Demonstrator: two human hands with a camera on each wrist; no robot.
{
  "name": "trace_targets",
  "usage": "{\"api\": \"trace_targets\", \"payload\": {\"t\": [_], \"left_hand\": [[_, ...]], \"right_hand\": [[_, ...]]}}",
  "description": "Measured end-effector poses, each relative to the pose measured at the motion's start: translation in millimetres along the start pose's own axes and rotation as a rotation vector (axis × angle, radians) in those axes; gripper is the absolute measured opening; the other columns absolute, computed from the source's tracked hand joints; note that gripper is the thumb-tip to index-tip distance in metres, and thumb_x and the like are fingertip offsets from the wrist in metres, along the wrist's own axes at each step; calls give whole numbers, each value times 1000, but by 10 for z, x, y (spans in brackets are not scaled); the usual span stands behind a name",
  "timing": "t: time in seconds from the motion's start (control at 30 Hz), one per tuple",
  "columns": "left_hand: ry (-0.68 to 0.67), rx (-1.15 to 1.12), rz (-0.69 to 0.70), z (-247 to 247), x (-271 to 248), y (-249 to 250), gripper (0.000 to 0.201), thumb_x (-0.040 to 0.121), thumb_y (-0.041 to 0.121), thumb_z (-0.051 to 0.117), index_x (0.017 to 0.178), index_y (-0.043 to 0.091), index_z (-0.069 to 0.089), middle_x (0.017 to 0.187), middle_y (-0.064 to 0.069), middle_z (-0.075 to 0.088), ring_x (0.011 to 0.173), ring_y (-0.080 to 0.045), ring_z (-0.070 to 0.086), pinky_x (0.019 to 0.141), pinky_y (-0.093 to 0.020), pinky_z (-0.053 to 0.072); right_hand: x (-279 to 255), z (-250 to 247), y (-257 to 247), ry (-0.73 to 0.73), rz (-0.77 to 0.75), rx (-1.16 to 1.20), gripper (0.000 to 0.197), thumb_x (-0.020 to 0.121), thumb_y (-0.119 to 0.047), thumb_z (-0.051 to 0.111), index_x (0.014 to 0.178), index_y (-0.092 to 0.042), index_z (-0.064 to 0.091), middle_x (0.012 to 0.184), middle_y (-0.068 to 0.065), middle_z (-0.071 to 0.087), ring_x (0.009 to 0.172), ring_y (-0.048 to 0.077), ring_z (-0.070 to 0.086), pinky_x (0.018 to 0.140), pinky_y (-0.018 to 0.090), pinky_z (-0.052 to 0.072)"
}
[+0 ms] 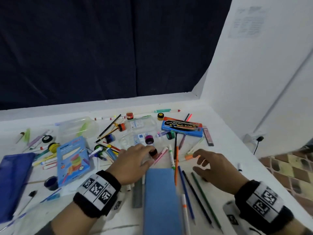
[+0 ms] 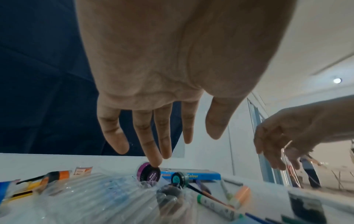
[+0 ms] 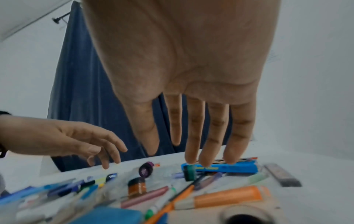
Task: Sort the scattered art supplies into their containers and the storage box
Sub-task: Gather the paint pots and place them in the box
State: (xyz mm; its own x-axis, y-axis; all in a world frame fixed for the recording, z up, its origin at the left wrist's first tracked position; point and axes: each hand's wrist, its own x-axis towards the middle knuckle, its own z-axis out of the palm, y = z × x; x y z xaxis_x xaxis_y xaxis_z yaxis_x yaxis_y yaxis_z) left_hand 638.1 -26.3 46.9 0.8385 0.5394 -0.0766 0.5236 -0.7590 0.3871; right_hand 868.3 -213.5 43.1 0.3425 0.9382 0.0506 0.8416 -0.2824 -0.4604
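Observation:
Art supplies lie scattered over a white table (image 1: pixel 220 133). My left hand (image 1: pixel 147 156) hovers with straight, spread fingers over a small black-lidded paint jar (image 1: pixel 153 152) and holds nothing; in the left wrist view the left hand (image 2: pixel 184 145) is empty above a purple-lidded jar (image 2: pixel 148 174). My right hand (image 1: pixel 197 161) floats with relaxed fingers just beside an orange marker (image 1: pixel 188 157), without gripping it. The right wrist view has the right hand (image 3: pixel 178 154) empty above the orange marker (image 3: pixel 226 197) and a brown jar (image 3: pixel 137 187).
A blue case (image 1: pixel 160 197) lies at the front between my wrists, with pencils (image 1: pixel 199 197) to its right. Behind are a blue watercolour box (image 1: pixel 182 128), clear plastic containers (image 1: pixel 77 127), a blue crayon box (image 1: pixel 72 160) and a dark blue pouch (image 1: pixel 13 180). A wall closes the right side.

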Motion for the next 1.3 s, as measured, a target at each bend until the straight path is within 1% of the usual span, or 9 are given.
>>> {"api": "trace_targets", "payload": {"t": [0.27,0.4,0.67,0.8,0.9,1.0,1.07,1.23,1.3], "left_hand": [[-172,326,-162,166,554,196,42,101,44,39,143,38,36,137,-4,48,123,-28,49,105,-48,32],[-209,456,-221,264,637,288,36,101,42,39,136,34,42,130,-6,47,120,-29,46,103,-49,29],[-230,467,-303,274,744,380,24,97,28,48,120,27,51,120,-6,49,115,-28,45,100,-47,26],[-110,430,-232,171,674,374,24,96,38,51,119,32,52,114,-1,51,112,-25,44,93,-44,25],[31,243,-219,43,465,361,26,93,44,55,118,36,53,102,7,48,108,-19,45,87,-38,24],[225,-30,-188,-128,96,324,22,87,48,64,105,37,58,95,14,57,96,-10,54,93,-38,37],[344,-179,-156,-224,-212,222,20,86,46,69,99,33,61,92,14,64,87,-4,58,84,-33,46],[460,-220,-161,-431,-1062,-358,19,87,47,71,97,33,65,88,17,65,84,-7,60,79,-29,48],[490,-243,-190,-512,-1364,-631,18,84,42,75,94,31,66,86,16,65,82,-6,61,73,-16,45]], "right_hand": [[261,-117,527,-439,-87,-286,37,91,-43,58,126,-36,53,113,-8,56,103,14,54,90,28,47],[311,-90,637,-543,-166,-347,39,87,-46,61,123,-34,53,118,-5,57,109,19,56,93,34,48],[407,-73,657,-589,-285,-338,21,82,-33,61,101,-29,56,104,-6,59,95,19,59,81,33,52],[442,-142,556,-505,-311,-171,18,81,-39,65,93,-32,53,93,-12,59,81,8,57,74,27,52],[442,-201,291,-455,-362,-1,21,81,-41,67,96,-33,55,90,-14,63,81,6,60,75,27,54],[419,-202,-91,-367,-405,192,20,78,-30,71,92,-31,57,86,-13,66,80,8,63,69,29,54],[413,-146,-384,-323,-424,306,22,77,-22,73,92,-27,58,86,-9,68,77,12,63,68,32,54],[422,246,-1156,-342,-342,624,26,81,-10,77,97,-19,58,89,0,68,71,16,65,69,36,56],[410,458,-1472,-359,-284,733,29,83,-9,75,104,-20,58,93,-1,64,70,20,65,69,39,52]]}}
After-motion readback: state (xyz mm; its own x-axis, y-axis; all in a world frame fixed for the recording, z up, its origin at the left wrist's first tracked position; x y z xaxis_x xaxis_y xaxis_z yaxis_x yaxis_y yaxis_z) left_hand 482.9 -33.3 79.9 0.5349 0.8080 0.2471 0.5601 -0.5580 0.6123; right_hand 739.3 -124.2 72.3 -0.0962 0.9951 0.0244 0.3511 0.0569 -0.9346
